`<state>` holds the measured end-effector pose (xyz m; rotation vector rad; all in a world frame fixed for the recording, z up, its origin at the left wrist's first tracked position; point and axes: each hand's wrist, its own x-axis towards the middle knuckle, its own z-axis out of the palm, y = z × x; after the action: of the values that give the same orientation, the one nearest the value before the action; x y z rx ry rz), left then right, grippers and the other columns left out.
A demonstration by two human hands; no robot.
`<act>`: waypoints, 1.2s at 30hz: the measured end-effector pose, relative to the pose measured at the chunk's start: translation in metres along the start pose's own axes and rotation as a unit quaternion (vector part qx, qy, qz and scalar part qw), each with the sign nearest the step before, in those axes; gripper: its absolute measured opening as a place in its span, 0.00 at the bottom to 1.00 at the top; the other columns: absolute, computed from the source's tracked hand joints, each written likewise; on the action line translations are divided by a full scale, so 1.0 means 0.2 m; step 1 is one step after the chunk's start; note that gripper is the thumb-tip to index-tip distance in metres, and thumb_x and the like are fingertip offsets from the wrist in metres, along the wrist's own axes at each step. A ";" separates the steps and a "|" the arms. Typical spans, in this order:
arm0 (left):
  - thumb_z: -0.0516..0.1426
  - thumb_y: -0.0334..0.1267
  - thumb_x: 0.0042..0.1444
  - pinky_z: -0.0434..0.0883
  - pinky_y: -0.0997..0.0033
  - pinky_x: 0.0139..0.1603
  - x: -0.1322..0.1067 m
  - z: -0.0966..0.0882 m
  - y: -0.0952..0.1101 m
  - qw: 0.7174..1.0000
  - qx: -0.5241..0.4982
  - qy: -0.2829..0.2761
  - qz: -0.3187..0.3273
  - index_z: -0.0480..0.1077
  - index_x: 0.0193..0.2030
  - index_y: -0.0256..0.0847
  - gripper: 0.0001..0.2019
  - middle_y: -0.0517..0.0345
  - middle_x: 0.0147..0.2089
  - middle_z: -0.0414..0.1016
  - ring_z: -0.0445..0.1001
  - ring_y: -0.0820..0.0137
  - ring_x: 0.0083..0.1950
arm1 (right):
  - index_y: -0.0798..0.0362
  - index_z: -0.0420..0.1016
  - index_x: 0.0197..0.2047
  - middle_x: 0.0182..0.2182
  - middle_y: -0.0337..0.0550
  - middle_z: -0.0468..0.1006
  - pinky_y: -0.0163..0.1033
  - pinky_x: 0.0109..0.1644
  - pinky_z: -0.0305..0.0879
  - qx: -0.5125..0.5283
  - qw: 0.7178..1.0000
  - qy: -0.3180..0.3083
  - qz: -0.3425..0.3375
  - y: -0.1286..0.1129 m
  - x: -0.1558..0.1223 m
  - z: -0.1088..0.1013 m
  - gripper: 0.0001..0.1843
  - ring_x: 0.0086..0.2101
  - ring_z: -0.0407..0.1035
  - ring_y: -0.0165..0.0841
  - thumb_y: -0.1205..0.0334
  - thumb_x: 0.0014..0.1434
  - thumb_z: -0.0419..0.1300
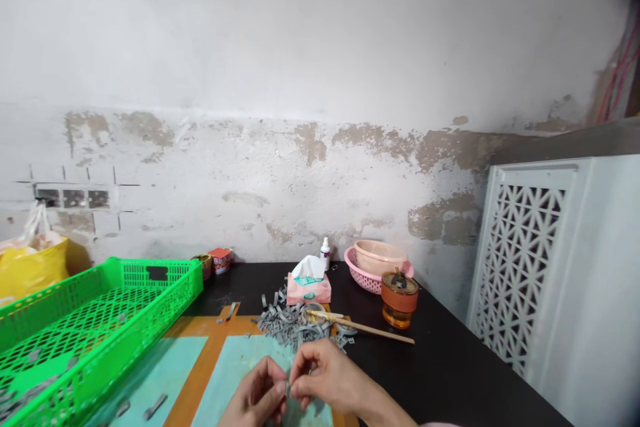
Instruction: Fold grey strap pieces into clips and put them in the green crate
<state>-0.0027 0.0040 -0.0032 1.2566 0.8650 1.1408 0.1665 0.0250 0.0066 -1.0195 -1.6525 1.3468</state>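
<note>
Low in the head view, my left hand (259, 392) and my right hand (327, 377) meet fingertip to fingertip over a pale blue-green sheet (235, 363). Between them is a small grey piece (287, 387), mostly covered by the fingers. Both hands are closed in a pinch on it. Just beyond my hands lies a pile of small grey curved strips (280, 323). A thin wooden stick (375, 330) rests across the right side of the pile. Two loose grey strips, one of them a flat strip (155, 406), lie on the sheet at the left.
A green plastic crate (165, 333) with grey strips inside stands at left, near a yellow bag (37, 267). Behind the pile are a pink tissue pack (309, 290), a white bottle (325, 253), pink basins (380, 257) and an amber jar (399, 300). Orange tape (200, 373) crosses the black table.
</note>
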 end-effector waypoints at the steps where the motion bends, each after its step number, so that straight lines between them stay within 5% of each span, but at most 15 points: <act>1: 0.67 0.56 0.39 0.60 0.73 0.26 0.00 0.00 0.00 1.000 -0.003 0.004 -0.005 0.70 0.24 0.39 0.21 0.63 0.20 0.71 0.64 0.73 0.24 | 0.57 0.75 0.27 0.18 0.33 0.72 0.30 0.24 0.62 0.008 1.000 0.004 -0.004 0.00 0.00 0.01 0.05 0.19 0.68 0.26 0.68 0.42 0.65; 5: 0.68 0.57 0.37 0.59 0.74 0.25 0.00 0.00 0.01 0.999 -0.015 0.013 -0.033 0.70 0.24 0.39 0.22 0.63 0.19 0.71 0.64 0.74 0.22 | 0.55 0.76 0.34 0.22 0.32 0.72 0.30 0.25 0.63 0.029 0.999 -0.005 -0.040 -0.02 0.00 0.02 0.12 0.20 0.67 0.25 0.69 0.41 0.65; 9: 0.69 0.54 0.38 0.59 0.75 0.24 0.00 -0.01 0.03 0.999 -0.022 0.009 -0.039 0.72 0.24 0.37 0.21 0.62 0.19 0.72 0.65 0.74 0.21 | 0.54 0.79 0.28 0.25 0.35 0.72 0.30 0.29 0.61 -0.066 0.990 0.014 -0.123 -0.05 -0.03 0.01 0.03 0.25 0.67 0.25 0.69 0.47 0.63; 12: 0.70 0.50 0.39 0.60 0.77 0.24 0.00 -0.03 0.05 0.998 -0.055 0.012 -0.036 0.72 0.24 0.37 0.18 0.62 0.19 0.73 0.66 0.75 0.21 | 0.53 0.79 0.27 0.28 0.37 0.73 0.32 0.36 0.62 -0.093 0.978 0.039 -0.181 -0.07 -0.03 0.01 0.05 0.33 0.68 0.28 0.71 0.49 0.62; 15: 0.71 0.47 0.37 0.63 0.78 0.25 0.01 -0.05 0.06 0.991 -0.117 0.048 -0.031 0.73 0.26 0.39 0.17 0.61 0.21 0.74 0.69 0.74 0.23 | 0.54 0.75 0.27 0.26 0.37 0.72 0.34 0.34 0.63 0.005 0.987 0.036 -0.154 -0.07 -0.02 0.02 0.01 0.30 0.68 0.29 0.67 0.49 0.63; 21: 0.73 0.47 0.33 0.67 0.73 0.34 0.00 -0.02 0.05 0.990 -0.120 0.056 -0.037 0.79 0.36 0.40 0.21 0.54 0.31 0.79 0.75 0.64 0.35 | 0.56 0.72 0.27 0.22 0.38 0.74 0.38 0.34 0.68 0.187 0.974 0.027 -0.125 -0.06 0.00 0.05 0.16 0.25 0.71 0.31 0.55 0.43 0.72; 29: 0.70 0.50 0.38 0.66 0.69 0.37 -0.03 0.00 0.11 0.998 -0.043 0.046 -0.002 0.81 0.29 0.40 0.17 0.55 0.29 0.78 0.70 0.65 0.34 | 0.54 0.80 0.24 0.27 0.39 0.71 0.35 0.36 0.61 0.115 0.973 0.066 -0.189 -0.02 0.01 0.07 0.12 0.32 0.67 0.31 0.56 0.40 0.75; 36: 0.71 0.47 0.37 0.66 0.75 0.32 -0.04 0.01 0.13 0.996 -0.070 0.059 0.025 0.77 0.26 0.41 0.14 0.62 0.24 0.74 0.68 0.71 0.28 | 0.52 0.81 0.23 0.28 0.39 0.71 0.36 0.38 0.61 0.052 0.981 0.081 -0.169 0.00 0.01 0.08 0.11 0.32 0.66 0.31 0.55 0.42 0.73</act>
<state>-0.0070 -0.0057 0.0228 1.1102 0.8307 1.3029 0.1514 0.0206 0.0035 -0.7278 -1.5336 1.0820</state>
